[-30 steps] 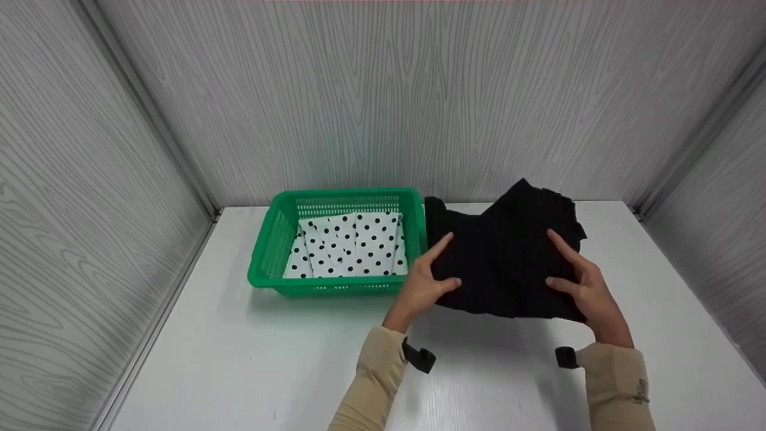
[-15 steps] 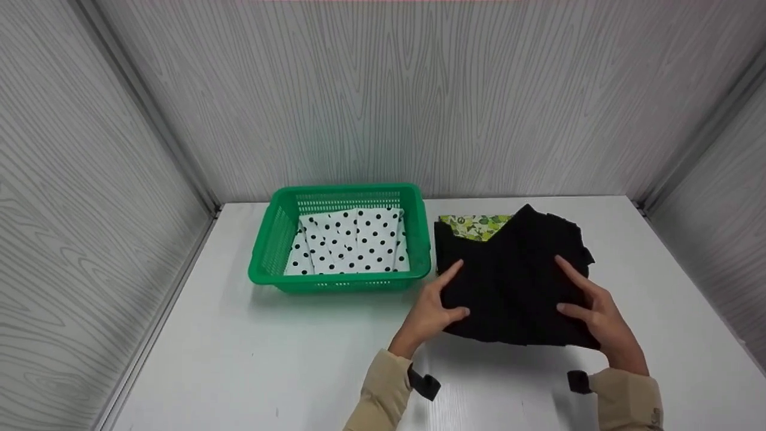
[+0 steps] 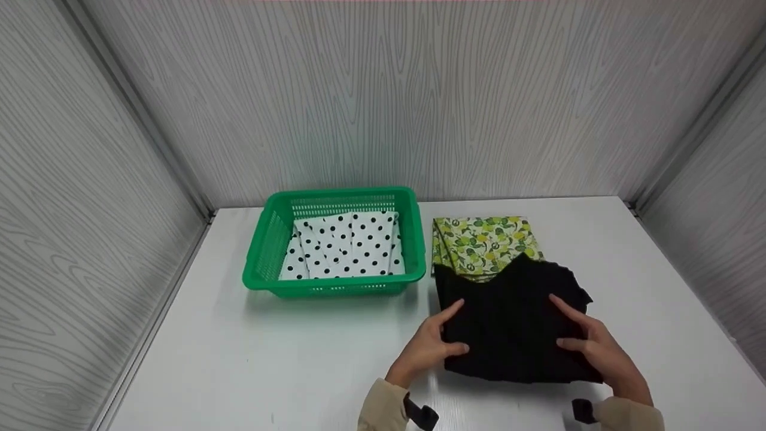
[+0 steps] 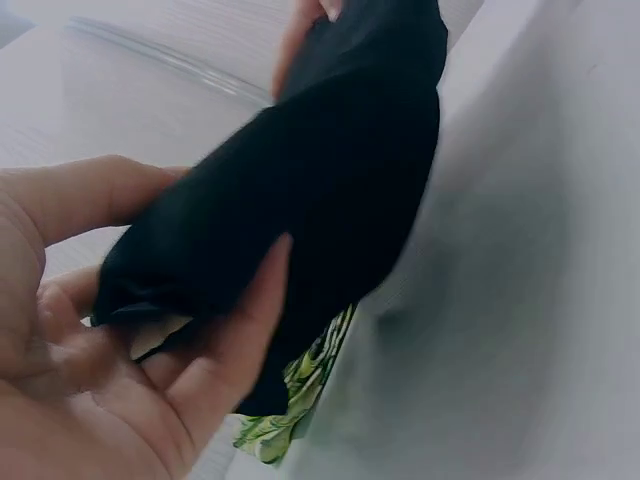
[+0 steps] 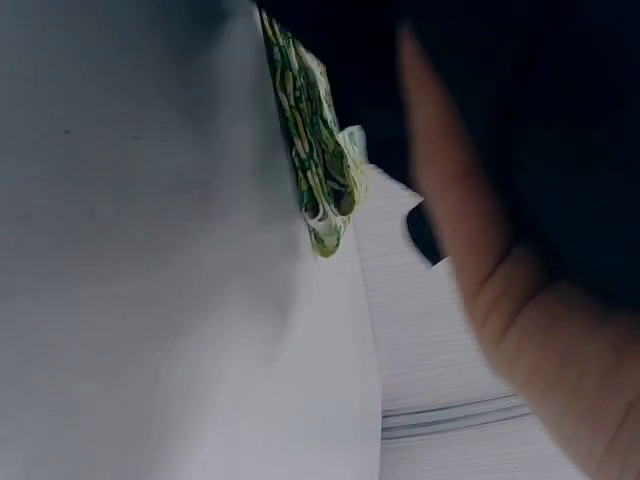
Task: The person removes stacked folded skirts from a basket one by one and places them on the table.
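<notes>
Both hands hold a folded black cloth [image 3: 508, 329], which looks like a garment, above the front right of the table. My left hand [image 3: 428, 347] grips its left edge with thumb and index finger on top; in the left wrist view other fingers [image 4: 250, 340] go under the fold. At the right edge my right hand [image 3: 598, 347] grips in the same way, its remaining fingers hidden beneath. Behind the black cloth lies a folded cloth with a green and yellow lemon print [image 3: 485, 239], its near edge partly covered in the head view.
Left of the lemon-print cloth stands a green plastic basket [image 3: 335, 286]. Inside it lies a folded white cloth with black dots [image 3: 347, 245]. The white table [image 3: 299, 371] is bounded by grey wood-grain panels [image 3: 359, 102] at the back and sides.
Both hands have drawn the black cloth toward the front edge of the table. The lemon-print cloth, hidden a second ago, has come into view. The basket stays in place.
</notes>
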Demonstrator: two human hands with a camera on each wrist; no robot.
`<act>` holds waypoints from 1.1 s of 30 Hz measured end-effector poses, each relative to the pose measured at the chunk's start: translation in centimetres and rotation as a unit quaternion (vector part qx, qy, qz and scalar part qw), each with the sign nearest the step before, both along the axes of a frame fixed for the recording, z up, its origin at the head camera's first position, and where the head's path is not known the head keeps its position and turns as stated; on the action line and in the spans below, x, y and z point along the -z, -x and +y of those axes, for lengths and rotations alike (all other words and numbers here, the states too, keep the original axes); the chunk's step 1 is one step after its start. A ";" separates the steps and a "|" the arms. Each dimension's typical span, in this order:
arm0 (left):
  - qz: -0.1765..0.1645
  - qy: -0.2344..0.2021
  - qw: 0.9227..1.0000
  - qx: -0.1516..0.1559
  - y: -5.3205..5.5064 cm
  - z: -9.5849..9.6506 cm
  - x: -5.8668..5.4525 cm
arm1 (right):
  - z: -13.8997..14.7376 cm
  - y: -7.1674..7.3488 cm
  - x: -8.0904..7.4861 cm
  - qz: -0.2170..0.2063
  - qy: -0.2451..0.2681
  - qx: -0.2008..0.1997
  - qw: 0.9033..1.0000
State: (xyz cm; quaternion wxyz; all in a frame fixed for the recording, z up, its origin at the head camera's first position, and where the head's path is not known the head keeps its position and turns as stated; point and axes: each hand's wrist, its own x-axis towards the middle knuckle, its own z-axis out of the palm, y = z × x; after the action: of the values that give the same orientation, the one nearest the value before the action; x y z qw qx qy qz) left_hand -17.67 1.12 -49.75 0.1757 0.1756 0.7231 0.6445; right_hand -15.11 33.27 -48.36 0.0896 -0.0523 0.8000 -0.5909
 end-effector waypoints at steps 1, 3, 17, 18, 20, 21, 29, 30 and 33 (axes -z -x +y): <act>-0.010 0.000 1.000 0.003 0.0 -0.1 0.2 | -0.1 0.0 0.1 -0.021 -0.007 -0.002 1.000; -0.029 0.001 1.000 0.007 0.0 -0.3 0.6 | -0.2 0.1 0.3 -0.056 -0.025 -0.008 0.998; -0.037 0.080 0.994 -0.061 2.1 -0.3 2.5 | -1.7 2.5 2.2 -0.117 -0.056 0.008 0.992; -0.038 0.083 0.994 -0.064 2.3 -0.2 2.6 | -1.7 2.6 2.4 -0.119 -0.058 0.011 0.991; -0.041 0.088 0.993 -0.068 2.5 -0.1 2.8 | -1.7 2.8 2.7 -0.120 -0.061 0.015 0.991; -0.042 0.092 0.992 -0.071 2.7 0.0 3.0 | -1.7 2.9 2.8 -0.118 -0.062 0.016 0.991; -0.027 0.125 0.989 -0.071 2.8 0.2 3.3 | -1.4 3.1 3.4 -0.110 -0.075 -0.006 0.991; -0.026 0.126 0.989 -0.070 2.8 0.2 3.2 | -1.4 3.0 3.4 -0.108 -0.075 -0.006 0.991; -0.027 0.127 0.989 -0.067 2.8 0.2 3.0 | -1.4 3.0 3.3 -0.109 -0.072 0.000 0.991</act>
State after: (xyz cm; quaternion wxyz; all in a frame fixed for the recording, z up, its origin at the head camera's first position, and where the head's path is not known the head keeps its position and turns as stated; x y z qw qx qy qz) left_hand -20.51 1.29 -52.75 0.1724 0.0852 0.8041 0.5626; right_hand -18.14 31.92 -51.61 0.1802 0.0188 0.8257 -0.5342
